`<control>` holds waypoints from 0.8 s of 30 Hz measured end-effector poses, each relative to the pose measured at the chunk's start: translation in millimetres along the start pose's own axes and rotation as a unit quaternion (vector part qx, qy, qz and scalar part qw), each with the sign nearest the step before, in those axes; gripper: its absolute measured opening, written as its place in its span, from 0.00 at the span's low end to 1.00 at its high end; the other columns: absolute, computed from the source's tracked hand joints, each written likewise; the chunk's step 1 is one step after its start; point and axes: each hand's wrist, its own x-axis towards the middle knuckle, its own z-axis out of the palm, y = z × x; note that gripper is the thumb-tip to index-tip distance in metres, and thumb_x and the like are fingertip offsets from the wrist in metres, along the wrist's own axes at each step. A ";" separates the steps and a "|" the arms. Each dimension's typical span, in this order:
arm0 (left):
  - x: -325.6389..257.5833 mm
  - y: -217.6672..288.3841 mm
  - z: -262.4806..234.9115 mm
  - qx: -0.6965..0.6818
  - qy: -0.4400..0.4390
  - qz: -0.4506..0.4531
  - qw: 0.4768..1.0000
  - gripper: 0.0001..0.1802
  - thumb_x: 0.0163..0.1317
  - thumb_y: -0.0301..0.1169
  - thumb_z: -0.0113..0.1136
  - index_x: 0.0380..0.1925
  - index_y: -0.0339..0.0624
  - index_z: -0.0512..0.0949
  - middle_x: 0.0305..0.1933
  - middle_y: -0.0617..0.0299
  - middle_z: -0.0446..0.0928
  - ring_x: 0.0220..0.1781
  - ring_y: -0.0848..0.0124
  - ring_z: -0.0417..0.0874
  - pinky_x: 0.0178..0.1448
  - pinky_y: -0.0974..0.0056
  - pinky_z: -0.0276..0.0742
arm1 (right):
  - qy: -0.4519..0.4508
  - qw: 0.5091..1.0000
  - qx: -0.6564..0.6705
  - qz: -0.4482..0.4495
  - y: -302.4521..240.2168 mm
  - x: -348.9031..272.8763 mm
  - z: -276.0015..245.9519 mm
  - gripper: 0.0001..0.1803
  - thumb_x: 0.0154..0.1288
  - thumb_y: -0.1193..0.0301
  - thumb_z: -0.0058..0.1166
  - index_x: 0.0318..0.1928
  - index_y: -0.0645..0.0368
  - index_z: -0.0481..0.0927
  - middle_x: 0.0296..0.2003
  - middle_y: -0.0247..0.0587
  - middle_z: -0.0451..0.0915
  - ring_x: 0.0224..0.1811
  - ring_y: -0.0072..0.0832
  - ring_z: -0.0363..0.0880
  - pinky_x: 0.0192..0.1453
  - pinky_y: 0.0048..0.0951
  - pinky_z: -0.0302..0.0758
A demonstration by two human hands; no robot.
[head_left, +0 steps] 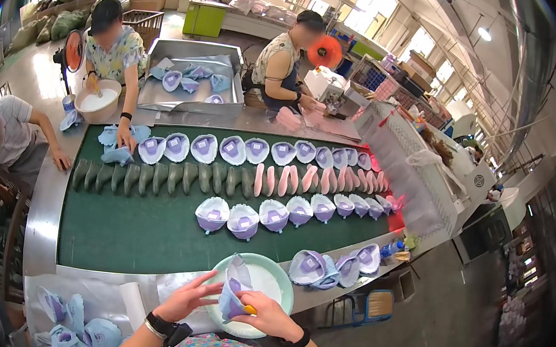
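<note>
A light blue shoe upper with a purple lining is held upright over a pale green basin of white liquid. My right hand is closed at the upper's right edge. A yellow handle shows in the same hand; its working end is hidden. On the other side, my left hand is open with fingers spread, their tips close to the upper; whether they touch it I cannot tell. More shoe uppers lie on the metal edge right of the basin, and others are piled at the lower left.
Beyond the basin, a green conveyor belt carries rows of uppers, dark foot-shaped lasts and pink insoles. Across it, one person handles uppers beside a bowl; another handles pink pieces. A third person is at left. A stool stands right.
</note>
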 end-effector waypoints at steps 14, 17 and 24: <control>-16.2 -35.0 63.7 0.276 0.154 0.155 0.936 0.43 0.57 0.18 0.58 0.72 0.43 0.50 0.63 0.53 0.68 0.61 0.66 0.72 0.64 0.60 0.70 | -0.042 0.985 0.133 0.104 -3.1 -23.0 -18.1 0.14 0.67 0.65 0.56 0.48 0.61 0.79 0.36 0.42 0.82 0.39 0.28 0.81 0.42 0.28 0.74; -31.7 -40.6 69.3 0.163 0.149 0.125 0.967 0.37 0.61 0.24 0.60 0.70 0.43 0.56 0.62 0.58 0.70 0.63 0.70 0.70 0.67 0.63 0.67 | 0.116 0.970 0.169 0.130 23.4 -43.1 -30.8 0.13 0.70 0.68 0.51 0.48 0.62 0.80 0.38 0.38 0.83 0.39 0.23 0.79 0.41 0.24 0.74; -80.6 -42.7 81.3 0.272 -0.038 -0.063 0.959 0.26 0.65 0.27 0.57 0.63 0.37 0.68 0.62 0.58 0.73 0.61 0.71 0.73 0.67 0.65 0.65 | 0.307 0.935 -0.070 0.160 60.4 -72.0 -41.4 0.23 0.72 0.54 0.46 0.34 0.62 0.82 0.29 0.46 0.78 0.32 0.38 0.78 0.40 0.38 0.72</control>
